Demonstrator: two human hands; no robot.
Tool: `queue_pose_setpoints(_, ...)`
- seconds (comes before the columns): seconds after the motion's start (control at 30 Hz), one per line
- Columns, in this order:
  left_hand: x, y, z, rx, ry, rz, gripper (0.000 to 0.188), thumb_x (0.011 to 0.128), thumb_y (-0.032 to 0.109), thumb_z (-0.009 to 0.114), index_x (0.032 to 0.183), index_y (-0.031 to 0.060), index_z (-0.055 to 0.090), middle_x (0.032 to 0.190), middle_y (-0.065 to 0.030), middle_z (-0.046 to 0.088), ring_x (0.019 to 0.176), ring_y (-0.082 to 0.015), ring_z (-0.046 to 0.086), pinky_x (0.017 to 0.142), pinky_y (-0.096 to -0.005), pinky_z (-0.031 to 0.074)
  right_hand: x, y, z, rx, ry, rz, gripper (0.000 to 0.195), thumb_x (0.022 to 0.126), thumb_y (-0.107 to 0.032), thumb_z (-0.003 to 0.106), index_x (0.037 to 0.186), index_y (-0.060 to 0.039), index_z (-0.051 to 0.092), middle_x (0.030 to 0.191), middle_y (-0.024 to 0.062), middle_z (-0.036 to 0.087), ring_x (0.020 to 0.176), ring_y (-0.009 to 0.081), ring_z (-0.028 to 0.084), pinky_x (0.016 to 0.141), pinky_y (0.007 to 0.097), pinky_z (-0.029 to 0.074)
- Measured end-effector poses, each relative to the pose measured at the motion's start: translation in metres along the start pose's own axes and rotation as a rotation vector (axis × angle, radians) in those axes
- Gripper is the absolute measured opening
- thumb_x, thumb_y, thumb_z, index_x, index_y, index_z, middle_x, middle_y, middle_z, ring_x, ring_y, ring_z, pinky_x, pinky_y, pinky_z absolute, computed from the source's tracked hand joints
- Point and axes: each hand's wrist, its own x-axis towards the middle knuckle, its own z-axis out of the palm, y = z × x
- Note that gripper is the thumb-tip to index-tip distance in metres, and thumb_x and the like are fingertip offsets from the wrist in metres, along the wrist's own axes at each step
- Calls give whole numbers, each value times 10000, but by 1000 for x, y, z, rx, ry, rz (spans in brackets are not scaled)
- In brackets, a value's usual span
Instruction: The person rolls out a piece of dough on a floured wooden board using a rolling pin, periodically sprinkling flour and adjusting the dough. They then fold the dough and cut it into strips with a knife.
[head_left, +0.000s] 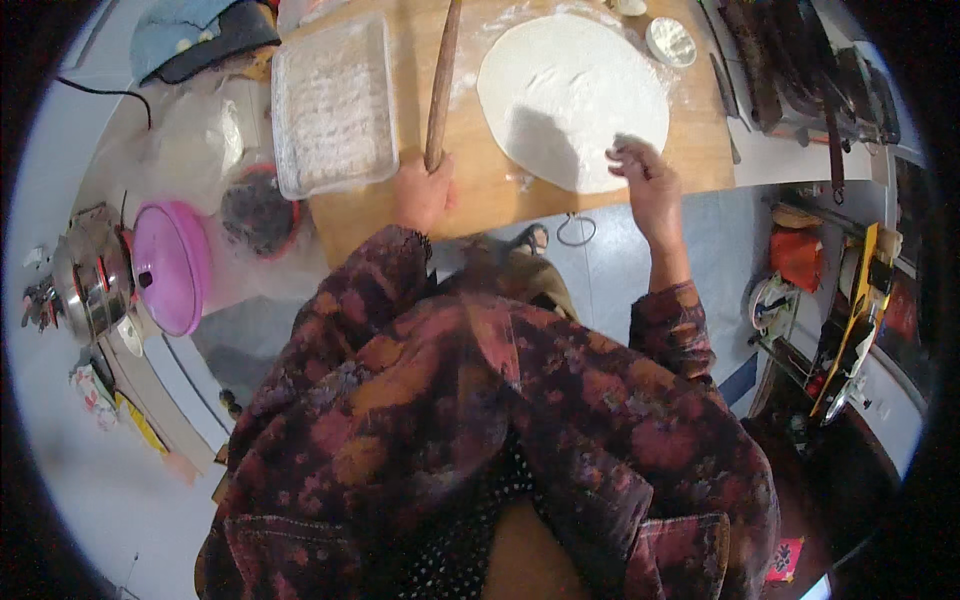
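My left hand (425, 196) grips the near end of a wooden rolling pin (444, 82), which points away from me over a wooden board (469, 199). A large, thin, round sheet of dough (566, 75) lies flat to the right of the pin. Over the dough's near right part is my right hand (646, 169), its fingers curled and blurred. I cannot tell whether anything is between those fingers. Its shadow seems to fall on the dough. Left of the pin sits a shallow rectangular tray (394, 105) dusted with flour.
A small bowl (651, 39) of white powder stands at the board's far right. To the left are a pink lid (169, 262), a steel pot (88, 274) and a dark round container (259, 210) with a red rim. A metal ring (576, 230) hangs below the near edge.
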Motion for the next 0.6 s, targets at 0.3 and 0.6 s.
queue_pose_setpoints(0.3, -3, 6, -2, 3, -52, 26, 400, 916, 358, 616, 736, 1, 595, 539, -78, 605, 446, -156, 595, 462, -315, 487, 93, 89, -29, -749, 234, -466, 429, 856, -49, 557, 1285, -55, 557, 1323, 197, 540, 1252, 366, 496, 1023, 425, 425)
queue_pose_setpoints(0.6, -4, 3, 0, -87, -12, -38, 370, 922, 321, 627, 740, 1, 591, 562, -79, 603, 459, -144, 586, 435, -298, 462, 60, 61, 113, -734, 89, -633, 496, 821, -88, 553, 1313, -40, 519, 1364, 237, 475, 1308, 419, 403, 1112, 482, 317)
